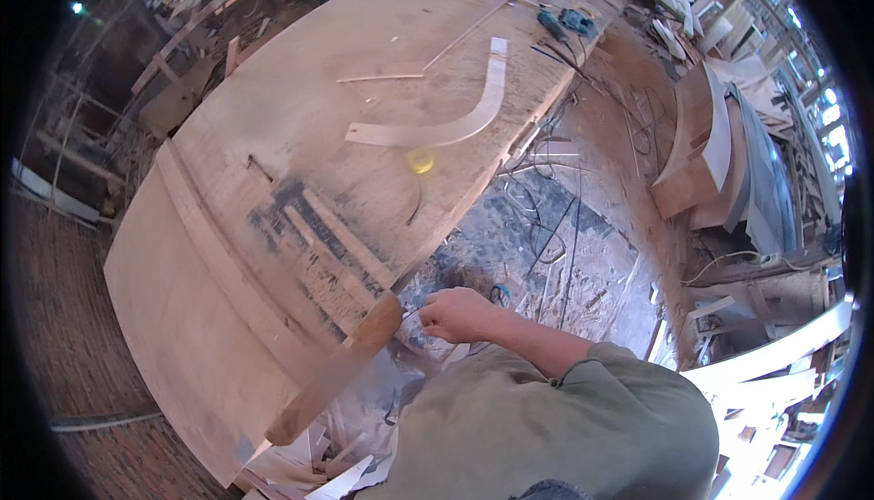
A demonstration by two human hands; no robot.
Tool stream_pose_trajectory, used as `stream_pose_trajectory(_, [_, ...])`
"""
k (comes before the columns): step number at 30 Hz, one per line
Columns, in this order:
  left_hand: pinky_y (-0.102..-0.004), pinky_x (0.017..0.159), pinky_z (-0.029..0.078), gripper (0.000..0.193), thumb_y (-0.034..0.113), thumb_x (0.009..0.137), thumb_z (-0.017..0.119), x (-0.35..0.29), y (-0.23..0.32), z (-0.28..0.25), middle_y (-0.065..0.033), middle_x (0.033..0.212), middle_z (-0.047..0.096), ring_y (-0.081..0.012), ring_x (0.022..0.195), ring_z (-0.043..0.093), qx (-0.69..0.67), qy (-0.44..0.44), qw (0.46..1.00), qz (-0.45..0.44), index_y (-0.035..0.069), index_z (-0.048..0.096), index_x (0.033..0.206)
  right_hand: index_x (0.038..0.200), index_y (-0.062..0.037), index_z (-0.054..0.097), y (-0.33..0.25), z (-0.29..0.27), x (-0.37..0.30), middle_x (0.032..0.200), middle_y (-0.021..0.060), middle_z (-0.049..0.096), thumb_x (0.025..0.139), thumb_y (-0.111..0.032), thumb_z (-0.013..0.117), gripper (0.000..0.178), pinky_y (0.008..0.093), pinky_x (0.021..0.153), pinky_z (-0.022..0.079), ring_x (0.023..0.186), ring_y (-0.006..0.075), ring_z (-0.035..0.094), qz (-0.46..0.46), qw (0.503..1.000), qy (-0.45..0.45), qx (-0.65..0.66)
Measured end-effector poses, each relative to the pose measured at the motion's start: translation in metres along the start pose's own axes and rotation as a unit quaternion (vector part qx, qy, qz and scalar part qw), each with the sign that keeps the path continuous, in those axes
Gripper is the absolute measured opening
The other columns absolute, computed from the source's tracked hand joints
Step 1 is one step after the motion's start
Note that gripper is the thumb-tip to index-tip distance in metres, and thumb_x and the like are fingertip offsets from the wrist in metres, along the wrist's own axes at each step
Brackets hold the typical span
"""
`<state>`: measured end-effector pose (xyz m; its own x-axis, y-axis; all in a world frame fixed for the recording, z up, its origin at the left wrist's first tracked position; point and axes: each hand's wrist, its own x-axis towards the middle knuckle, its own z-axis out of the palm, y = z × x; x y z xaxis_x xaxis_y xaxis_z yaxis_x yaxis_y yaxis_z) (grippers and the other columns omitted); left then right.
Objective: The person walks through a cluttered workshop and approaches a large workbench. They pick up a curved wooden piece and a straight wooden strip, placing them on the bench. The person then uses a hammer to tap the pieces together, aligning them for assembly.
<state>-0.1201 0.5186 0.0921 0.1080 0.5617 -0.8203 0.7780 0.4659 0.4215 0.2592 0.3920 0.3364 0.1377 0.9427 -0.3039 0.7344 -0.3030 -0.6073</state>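
My right hand is closed, its fingers curled together beside the table's near edge. A thin, small thing seems to stick out of it toward the wood, too small to name. Just left of the fingers is the rounded end of a thick brown wooden piece, which lies slantwise along the edge of the big plywood-topped table. Whether the hand touches that wood I cannot tell. My left hand does not show. Several dusty wooden strips lie on the table beyond the piece, and a long batten runs to their left.
A curved pale wooden strip, a yellow roundish thing and a teal power tool lie farther along the table. Loose cables and offcuts cover the floor to the right. Curved wooden panels stand at the far right.
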Motion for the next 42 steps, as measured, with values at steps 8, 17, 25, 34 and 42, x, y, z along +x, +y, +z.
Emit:
stream_pose_trajectory(8, [-0.0441,0.079,0.055,0.034,0.032,0.094,0.062,-0.007,0.101,0.129,-0.0181,0.101,0.072,-0.0319,0.089,0.07,0.213,-0.057,0.971,0.094,0.003,0.071,0.109,0.102,-0.0157,0.073,0.16,-0.061,-0.109,0.101,0.0115,0.068,0.09,-0.037,0.067,0.025,0.0472,0.084,0.055,0.102,0.0328,0.068,0.063,0.997,0.05,-0.002])
stream_pose_trajectory(17, [-0.044,0.082,0.056,0.034,0.03,0.094,0.062,-0.02,0.27,0.294,-0.0198,0.106,0.073,-0.0331,0.093,0.071,0.526,-0.155,0.798,0.25,0.002,0.073,0.108,0.1,-0.0138,0.075,0.318,-0.154,-0.238,0.102,0.0098,0.07,0.09,-0.032,0.068,0.023,0.0466,0.085,0.055,0.098,0.0329,0.069,0.271,0.941,0.2,0.03])
stream_pose_trajectory(25, [-0.0423,0.079,0.055,0.02,0.02,0.09,0.069,-0.079,0.448,0.4,-0.0174,0.091,0.071,-0.0332,0.086,0.07,0.313,-0.192,0.755,0.544,0.001,0.071,0.093,0.101,-0.0106,0.075,0.374,-0.181,-0.23,0.099,0.0106,0.071,0.088,-0.031,0.071,0.024,0.0435,0.085,0.054,0.097,0.0314,0.069,0.318,0.899,0.269,0.133])
stream_pose_trajectory(34, [-0.0396,0.074,0.055,0.017,0.018,0.09,0.07,-0.071,0.587,0.451,-0.0144,0.089,0.067,-0.0295,0.081,0.07,0.241,-0.21,0.742,0.589,0.003,0.069,0.098,0.1,-0.0031,0.074,0.448,-0.241,-0.197,0.092,0.0154,0.071,0.084,-0.022,0.077,0.025,0.0411,0.08,0.054,0.088,0.0303,0.07,0.347,0.841,0.399,0.115])
stream_pose_trajectory(42, [-0.0378,0.076,0.057,0.017,0.016,0.089,0.071,-0.053,0.632,0.457,-0.0145,0.092,0.07,-0.0265,0.083,0.071,0.196,-0.089,0.843,0.492,0.004,0.071,0.101,0.111,-0.0107,0.072,0.638,-0.353,-0.142,0.101,0.0151,0.072,0.083,-0.023,0.077,0.031,0.0461,0.087,0.054,0.096,0.0344,0.068,0.376,0.836,0.399,-0.002])
